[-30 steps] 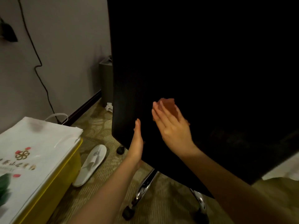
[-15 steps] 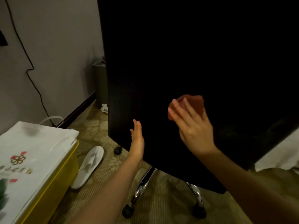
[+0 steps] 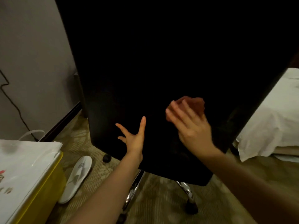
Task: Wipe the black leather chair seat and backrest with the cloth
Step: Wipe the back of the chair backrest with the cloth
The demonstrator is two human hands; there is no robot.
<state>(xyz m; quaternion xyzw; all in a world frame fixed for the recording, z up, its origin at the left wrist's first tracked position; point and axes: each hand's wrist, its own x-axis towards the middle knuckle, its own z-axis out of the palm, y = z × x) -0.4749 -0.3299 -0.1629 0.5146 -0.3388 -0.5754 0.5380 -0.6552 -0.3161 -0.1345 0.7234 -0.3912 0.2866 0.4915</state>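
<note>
The back of the black leather chair's backrest (image 3: 161, 62) fills most of the view, standing on chrome legs (image 3: 132, 191) with black castors. My right hand (image 3: 191, 126) presses a small reddish-brown cloth (image 3: 194, 103) flat against the lower right part of the backrest, with the cloth showing beyond my fingertips. My left hand (image 3: 135, 138) rests against the lower left part of the backrest with fingers spread and nothing in it. The seat is hidden behind the backrest.
A white paper bag (image 3: 24, 167) lies on a yellow box (image 3: 47, 191) at the lower left. A white slipper (image 3: 77, 177) lies on the patterned carpet beside it. A bed with white sheets (image 3: 271, 120) stands at the right. A grey wall with a black cable (image 3: 14, 107) is on the left.
My right hand has slid the cloth rightward across the backrest. My left hand's fingers have spread apart. The view has shifted, bringing the bed into sight.
</note>
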